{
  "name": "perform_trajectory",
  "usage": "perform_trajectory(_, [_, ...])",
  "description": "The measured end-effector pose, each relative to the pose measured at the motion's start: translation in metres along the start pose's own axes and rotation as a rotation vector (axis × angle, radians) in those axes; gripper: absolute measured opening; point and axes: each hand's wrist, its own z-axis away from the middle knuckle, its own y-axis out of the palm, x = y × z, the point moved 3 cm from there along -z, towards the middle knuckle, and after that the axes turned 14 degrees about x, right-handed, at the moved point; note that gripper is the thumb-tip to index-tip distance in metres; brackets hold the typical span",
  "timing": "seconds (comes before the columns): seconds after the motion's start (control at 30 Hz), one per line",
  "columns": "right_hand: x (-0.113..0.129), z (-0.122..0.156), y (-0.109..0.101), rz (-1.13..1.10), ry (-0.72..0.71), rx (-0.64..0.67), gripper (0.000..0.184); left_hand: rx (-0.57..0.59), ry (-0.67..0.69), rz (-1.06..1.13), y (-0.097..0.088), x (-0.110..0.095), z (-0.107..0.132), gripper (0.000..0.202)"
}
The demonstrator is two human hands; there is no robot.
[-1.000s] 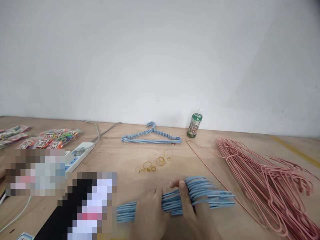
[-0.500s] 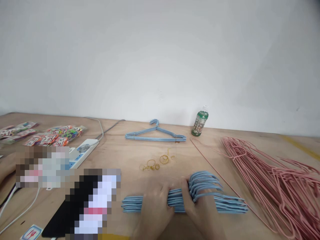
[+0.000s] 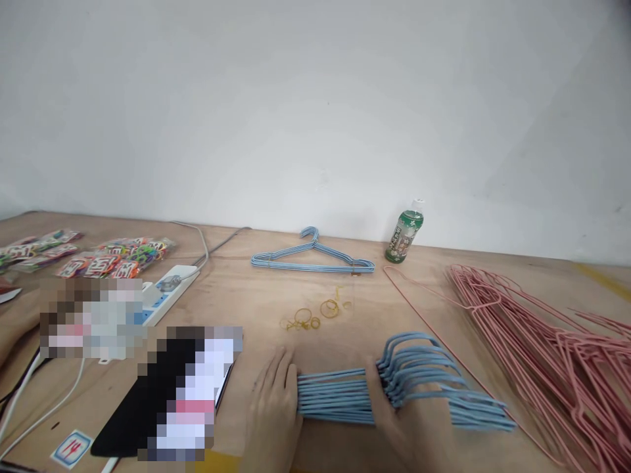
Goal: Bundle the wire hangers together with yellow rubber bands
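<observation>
A stack of blue wire hangers (image 3: 338, 396) lies on edge in front of me, with its curved hooks bunched at the right. My right hand (image 3: 411, 420) is closed round the stack just below the hooks; part of its grip is hidden behind the wires. At the other end, my left hand (image 3: 277, 397) rests with fingers stretched out, its inner side against the hangers' left ends, which it covers. Beyond the hands, several yellow rubber bands (image 3: 306, 318) are scattered. A tied bundle of blue hangers (image 3: 313, 256) lies farther back.
Pink wire hangers (image 3: 537, 348) are heaped at right, one wire reaching toward the blue stack. A green-labelled bottle (image 3: 404, 235) stands near the wall. To the left are a pixelated phone-like device (image 3: 162, 394), a power strip (image 3: 172, 289), cables and colourful packets (image 3: 116, 257).
My left hand has slid left from the middle of the stack to its end, and its fingers have straightened. My right hand keeps hold near the hooks. The view has shifted slightly.
</observation>
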Motion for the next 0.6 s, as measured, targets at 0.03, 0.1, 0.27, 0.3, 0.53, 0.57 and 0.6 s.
perform_trajectory(0.03, [0.002, 0.000, -0.001, -0.004, 0.027, 0.008, 0.027, -0.044, 0.034, -0.024, -0.003, -0.002, -0.005, 0.049])
perform_trajectory(0.1, [0.004, -0.001, -0.003, -0.021, 0.081, 0.008, 0.026, -0.100, 0.080, -0.051, -0.010, -0.004, -0.014, 0.049])
perform_trajectory(0.27, [0.002, -0.003, 0.009, -0.155, 0.148, -0.047, 0.027, -0.067, 0.102, -0.032, -0.010, 0.002, -0.021, 0.044])
perform_trajectory(0.3, [0.001, -0.002, 0.013, -0.179, 0.150, -0.049, 0.029, -0.042, 0.100, -0.016, -0.007, 0.003, -0.020, 0.046])
perform_trajectory(0.53, [-0.010, 0.006, 0.034, -0.238, 0.136, -0.018, 0.022, -0.013, 0.087, 0.014, 0.003, 0.005, -0.017, 0.051])
perform_trajectory(0.57, [-0.011, 0.006, 0.036, -0.242, 0.128, -0.020, 0.024, -0.006, 0.076, 0.015, 0.004, 0.006, -0.018, 0.050])
perform_trajectory(0.6, [-0.011, 0.006, 0.037, -0.246, 0.121, -0.023, 0.027, 0.004, 0.055, 0.022, 0.004, 0.006, -0.019, 0.048])
